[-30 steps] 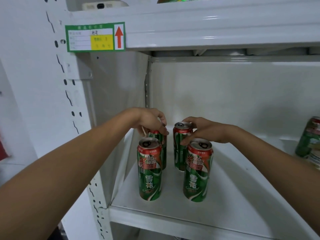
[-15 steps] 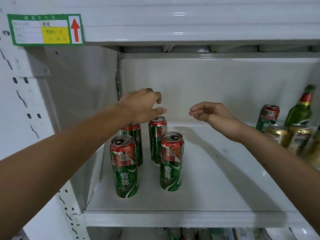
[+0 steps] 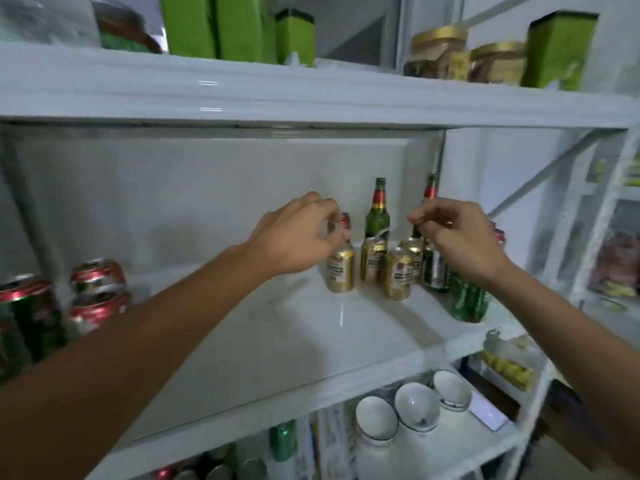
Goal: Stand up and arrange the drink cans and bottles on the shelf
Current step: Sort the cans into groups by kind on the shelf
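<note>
On the white shelf [image 3: 277,341], several gold cans [image 3: 341,271] stand at the back right beside a dark can [image 3: 434,271] and a green can [image 3: 467,299]. Behind them are a green bottle [image 3: 377,216] and a second bottle [image 3: 430,192], partly hidden. My left hand [image 3: 298,233] curls its fingers round the top of a red-topped can [image 3: 344,221] behind the gold ones. My right hand [image 3: 453,237] hovers over the dark can with fingertips drawn together near the second bottle. Whether it holds anything is unclear.
Red-and-green cans [image 3: 97,289] stand at the shelf's far left, blurred. The shelf above carries green boxes [image 3: 207,26] and jars [image 3: 440,53]. White bowls [image 3: 415,407] and more cans sit on the shelf below. A second rack [image 3: 609,271] stands to the right.
Both hands left the red-and-green cans and moved right along the shelf to the cluster of gold cans and bottles. The view swung right with them.
</note>
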`<action>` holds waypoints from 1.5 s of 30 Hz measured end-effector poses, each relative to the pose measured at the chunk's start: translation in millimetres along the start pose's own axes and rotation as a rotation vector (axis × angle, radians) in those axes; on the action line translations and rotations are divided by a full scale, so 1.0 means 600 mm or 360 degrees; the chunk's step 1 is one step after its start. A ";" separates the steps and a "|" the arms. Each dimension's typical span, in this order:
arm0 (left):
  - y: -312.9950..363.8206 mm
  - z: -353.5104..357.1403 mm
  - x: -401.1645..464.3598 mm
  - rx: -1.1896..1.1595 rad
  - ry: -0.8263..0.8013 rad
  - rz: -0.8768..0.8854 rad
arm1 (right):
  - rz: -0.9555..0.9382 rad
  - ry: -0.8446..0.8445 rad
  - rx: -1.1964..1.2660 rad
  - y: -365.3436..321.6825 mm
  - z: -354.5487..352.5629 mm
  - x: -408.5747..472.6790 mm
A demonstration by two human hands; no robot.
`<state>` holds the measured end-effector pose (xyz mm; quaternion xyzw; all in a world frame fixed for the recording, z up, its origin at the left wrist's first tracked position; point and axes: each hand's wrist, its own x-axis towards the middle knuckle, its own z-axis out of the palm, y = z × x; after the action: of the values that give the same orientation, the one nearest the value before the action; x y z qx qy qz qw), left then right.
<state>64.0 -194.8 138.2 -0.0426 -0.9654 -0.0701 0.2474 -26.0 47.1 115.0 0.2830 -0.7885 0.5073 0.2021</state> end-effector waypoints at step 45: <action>0.268 0.222 0.194 -0.0729 0.0207 -0.0595 | 0.0118 -0.0381 -0.0394 0.360 -0.212 0.257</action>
<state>-81.7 -9.6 97.1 0.0858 -0.8978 -0.3329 0.2754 -279.7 196.8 111.5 0.2850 -0.8733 0.3761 0.1211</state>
